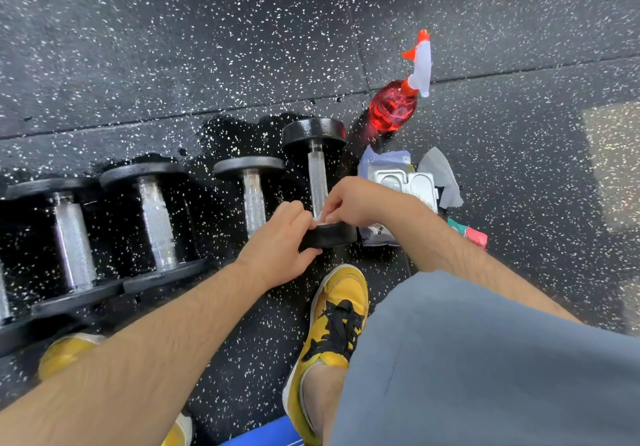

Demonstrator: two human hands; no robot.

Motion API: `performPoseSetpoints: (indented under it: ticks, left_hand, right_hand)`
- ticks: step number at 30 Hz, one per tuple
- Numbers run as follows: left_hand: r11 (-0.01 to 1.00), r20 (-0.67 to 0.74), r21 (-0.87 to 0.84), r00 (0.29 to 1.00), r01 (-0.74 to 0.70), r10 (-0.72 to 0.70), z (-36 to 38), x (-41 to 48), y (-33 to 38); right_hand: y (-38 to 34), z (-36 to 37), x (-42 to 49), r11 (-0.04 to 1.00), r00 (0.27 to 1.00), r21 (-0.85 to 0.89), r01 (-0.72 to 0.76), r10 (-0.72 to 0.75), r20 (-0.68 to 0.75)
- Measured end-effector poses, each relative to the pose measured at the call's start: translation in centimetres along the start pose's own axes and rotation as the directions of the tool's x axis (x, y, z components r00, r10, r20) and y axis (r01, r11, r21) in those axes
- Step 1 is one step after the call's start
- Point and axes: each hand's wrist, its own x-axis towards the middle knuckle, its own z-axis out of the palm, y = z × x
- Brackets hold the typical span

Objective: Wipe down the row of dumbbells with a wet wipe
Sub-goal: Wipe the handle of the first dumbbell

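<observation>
Several black dumbbells with knurled steel handles lie in a row on the speckled rubber floor. The rightmost dumbbell (317,171) has its near weight head under my hands. My left hand (280,241) grips that near head from the left side. My right hand (349,201) has curled fingers pinching a small white wet wipe (323,221) against the top of the head, by the handle's base. Its neighbours are a small dumbbell (252,189) and two larger ones (156,217) (72,241) to the left.
A red spray bottle (398,102) with a white trigger stands beyond the rightmost dumbbell. A wet-wipe pack (401,182) and a grey cloth (445,177) lie to the right. The floor around the dumbbells is wet. My yellow shoes (337,321) are near.
</observation>
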Motion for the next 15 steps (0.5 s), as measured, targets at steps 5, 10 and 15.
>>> performPoseSetpoints:
  ticks: [5, 10, 15]
  left_hand:
    - [1.000, 0.014, 0.024, 1.000, 0.009, -0.010, 0.0, 0.0, -0.2]
    - [1.000, 0.004, 0.001, 1.000, 0.008, -0.008, -0.3, -0.2, -0.2]
    - [1.000, 0.014, 0.008, 1.000, 0.001, -0.001, -0.2, -0.1, -0.2]
  right_hand:
    - [-1.7, 0.8, 0.5, 0.994, 0.999, -0.099, 0.035, -0.035, 0.010]
    - [-0.1, -0.3, -0.4, 0.998, 0.999, -0.040, -0.042, 0.042, 0.002]
    - [-1.7, 0.6, -0.3, 0.996, 1.000, -0.080, 0.026, -0.026, 0.003]
